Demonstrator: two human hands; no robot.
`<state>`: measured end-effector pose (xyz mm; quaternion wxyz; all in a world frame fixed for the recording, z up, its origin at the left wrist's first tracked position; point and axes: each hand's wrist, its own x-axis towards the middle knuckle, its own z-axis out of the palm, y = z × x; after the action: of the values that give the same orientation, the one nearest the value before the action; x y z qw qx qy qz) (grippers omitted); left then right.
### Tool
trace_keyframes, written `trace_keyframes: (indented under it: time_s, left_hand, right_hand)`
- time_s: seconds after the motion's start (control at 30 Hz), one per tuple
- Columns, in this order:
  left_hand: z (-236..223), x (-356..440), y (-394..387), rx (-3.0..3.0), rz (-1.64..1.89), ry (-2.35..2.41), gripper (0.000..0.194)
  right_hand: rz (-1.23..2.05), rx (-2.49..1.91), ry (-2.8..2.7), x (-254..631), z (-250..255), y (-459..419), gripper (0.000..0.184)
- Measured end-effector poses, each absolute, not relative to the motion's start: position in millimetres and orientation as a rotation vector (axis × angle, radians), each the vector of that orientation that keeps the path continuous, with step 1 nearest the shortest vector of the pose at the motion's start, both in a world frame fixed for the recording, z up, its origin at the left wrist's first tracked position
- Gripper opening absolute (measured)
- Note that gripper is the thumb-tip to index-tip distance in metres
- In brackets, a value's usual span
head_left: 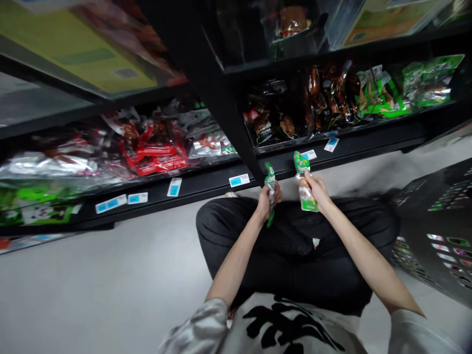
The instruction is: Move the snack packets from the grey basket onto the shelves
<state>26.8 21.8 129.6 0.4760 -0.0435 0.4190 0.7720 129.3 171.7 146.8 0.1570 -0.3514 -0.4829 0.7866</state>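
- Showing bold black markings, the pale shirt (291, 327) sits nearest, below dark trousers (295, 265).
- The left hand (266, 200) has its fingers closed round a slim green packet (271, 179), seen nearly edge-on.
- The right hand (317, 191) has its fingers gripping a green-and-silver pouch (307, 192) by its side, print too small to read.
- Just beyond, white-and-blue price tags (239, 180) line the black shelf (206, 189), illegible from here.
- Red packs (158, 152) and black packs (267, 125) lie behind, brands unclear.

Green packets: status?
Left hand: closed on one green packet. Right hand: holding another. Both above the lap, apart, in front of the shelf. Nothing visible between the hands.
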Motion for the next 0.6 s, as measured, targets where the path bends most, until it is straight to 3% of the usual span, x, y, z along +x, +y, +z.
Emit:
trace_keyframes:
  time_s: [0.27,0.43,0.6]
  left_hand:
    - [135.2,20.3,10.2,0.058,1.562,0.713,0.044]
    - [131.7,20.8,5.7,0.037,1.539,0.685,0.044]
    - [127.7,19.6,6.3,0.032,1.499,0.711,0.039]
  right_hand:
    - [2.517,-0.655,-1.433,147.6,170.5,182.1,0.043]
    - [2.582,-0.652,-1.577,147.6,170.8,176.7,0.06]
    - [2.635,-0.588,-1.537,144.1,163.3,178.0,0.058]
